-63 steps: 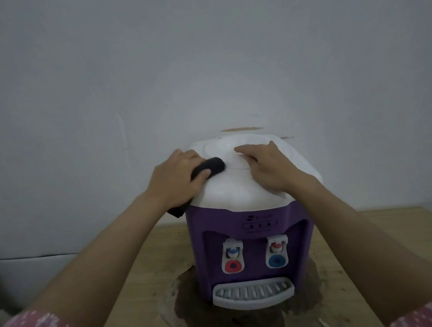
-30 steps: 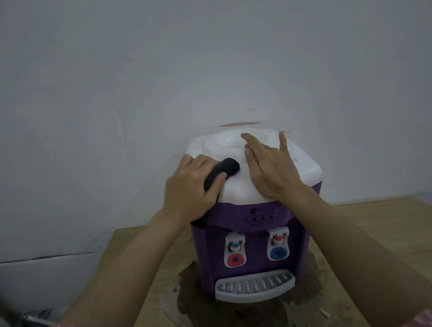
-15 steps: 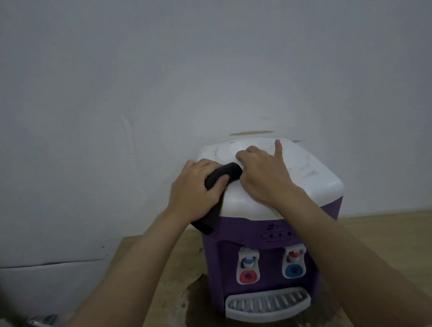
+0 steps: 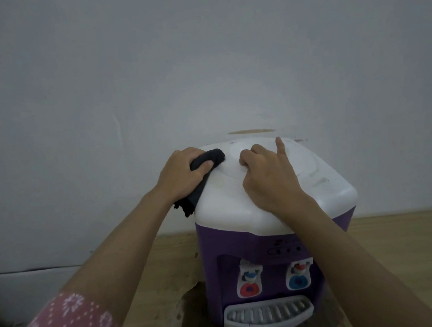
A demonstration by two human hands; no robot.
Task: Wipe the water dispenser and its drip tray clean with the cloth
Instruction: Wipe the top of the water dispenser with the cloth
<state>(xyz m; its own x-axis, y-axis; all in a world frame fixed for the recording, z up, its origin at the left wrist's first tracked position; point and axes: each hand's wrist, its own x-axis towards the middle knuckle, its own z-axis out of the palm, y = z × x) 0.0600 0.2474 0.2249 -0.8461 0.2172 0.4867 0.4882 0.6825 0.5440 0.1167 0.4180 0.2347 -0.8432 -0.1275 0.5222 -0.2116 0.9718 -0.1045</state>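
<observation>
The water dispenser (image 4: 268,225) is stood on the table (image 4: 388,231), at about 5 o'clock in the view. A dark cloth (image 4: 205,171) is gripped by the left hand (image 4: 183,175) at the lid's 10 o'clock corner. The right hand (image 4: 266,180), fingers curled and holding nothing, index raised, is rested on the lid. Overlapping strokes should be made while the body is steadied. The drip tray (image 4: 268,315) at 6 o'clock appears not yet wiped.

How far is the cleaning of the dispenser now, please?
Nothing looks clearly finished. In hand: the left hand grips the dark cloth on the white top, while the right hand steadies it. Left: the purple body, both taps and the drip tray.
</observation>
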